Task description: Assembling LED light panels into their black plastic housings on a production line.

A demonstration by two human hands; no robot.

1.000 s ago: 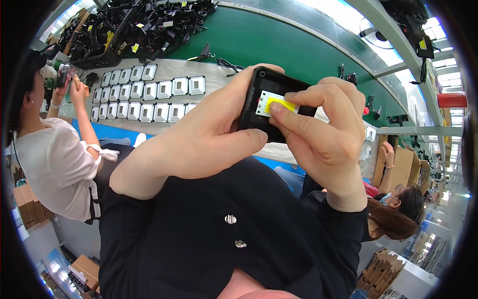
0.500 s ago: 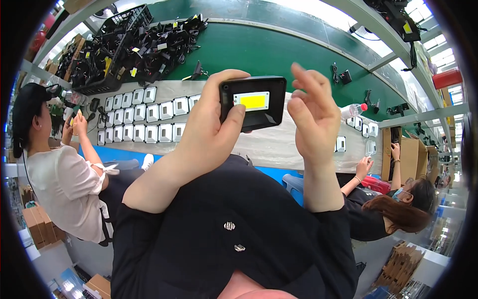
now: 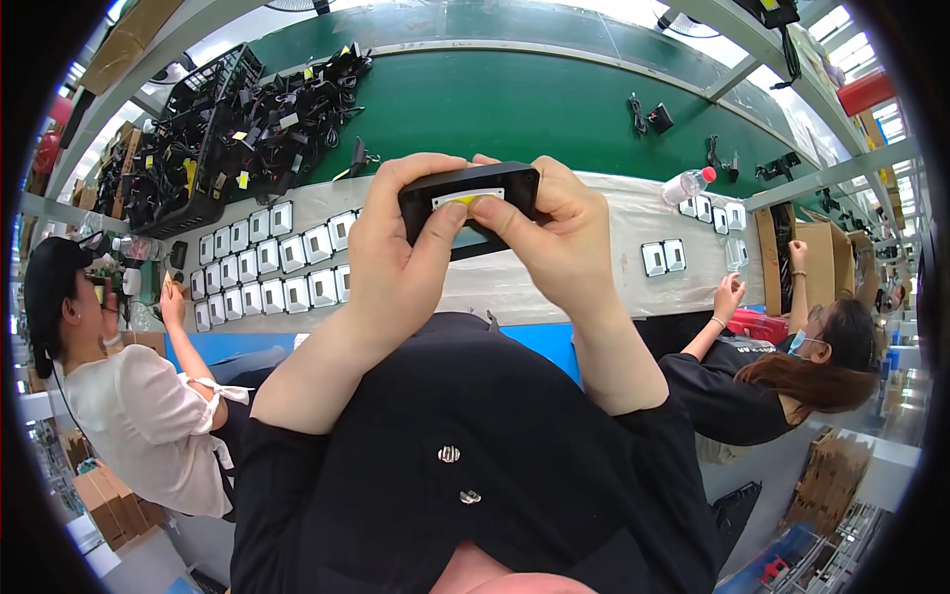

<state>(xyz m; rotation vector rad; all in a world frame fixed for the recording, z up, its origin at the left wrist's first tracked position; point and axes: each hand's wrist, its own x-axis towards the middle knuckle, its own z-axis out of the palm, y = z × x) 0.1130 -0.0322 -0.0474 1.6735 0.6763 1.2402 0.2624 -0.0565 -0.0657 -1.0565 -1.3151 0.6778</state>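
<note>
In front of my chest I hold a black rectangular lamp housing (image 3: 465, 182), tilted so that its open face points toward me. Inside it lies a flat LED plate (image 3: 485, 194) with a silver border and a yellow centre. My left hand (image 3: 401, 243) grips the housing's left side, fingers behind it. On the right side my right hand (image 3: 564, 238) is closed round it. Both thumbs press on the LED plate near its middle, tips almost touching, and hide part of the yellow area.
Rows of white-framed lamp reflectors (image 3: 267, 259) cover the bench at left. Behind them, black cabled adapters (image 3: 297, 119) are heaped beside a black crate (image 3: 213, 139). A bottle (image 3: 685, 186) lies at right. One person (image 3: 139, 416) sits left, another (image 3: 762, 381) right.
My right hand has come in from the right and closed on the housing, its thumb on the LED plate. The housing has moved slightly left and tilted.
</note>
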